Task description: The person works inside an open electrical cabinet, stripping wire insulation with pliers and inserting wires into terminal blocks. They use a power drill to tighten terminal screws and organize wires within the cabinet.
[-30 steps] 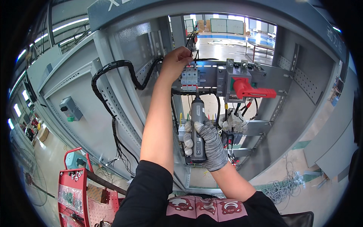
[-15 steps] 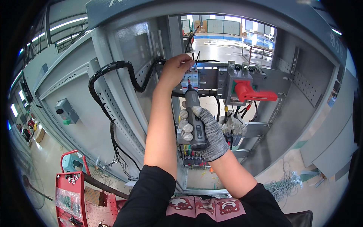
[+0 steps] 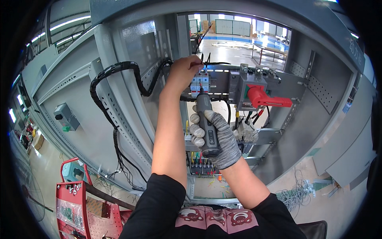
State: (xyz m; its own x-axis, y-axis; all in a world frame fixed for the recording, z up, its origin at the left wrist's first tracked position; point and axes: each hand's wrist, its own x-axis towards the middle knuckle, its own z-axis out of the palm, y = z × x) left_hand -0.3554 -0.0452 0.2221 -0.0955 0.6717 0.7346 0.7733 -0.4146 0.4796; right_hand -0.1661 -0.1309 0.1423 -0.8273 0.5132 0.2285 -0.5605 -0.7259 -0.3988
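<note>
My right hand (image 3: 225,140), in a grey knit glove, is wrapped round a dark grey electric screwdriver (image 3: 205,115). The driver points up and away, its bit at the front of a small blue-and-white circuit breaker (image 3: 205,81) on a rail in the grey cabinet. My bare left hand (image 3: 184,72) is at the breaker's top left edge, thumb and fingers pinched together by thin black wires (image 3: 217,63). Those fingertips seem to hold one wire, though the hand partly hides it.
Right of the breaker sits a switch with a red handle (image 3: 270,99). A black cable bundle (image 3: 115,69) loops along the cabinet's left side. Below is a row of terminals (image 3: 205,167). A red tool cart (image 3: 71,199) stands lower left; tangled wire (image 3: 298,195) lies lower right.
The view has shifted slightly. Both hands keep their places at the breaker, and the screwdriver bit stays against its front with barely any movement.
</note>
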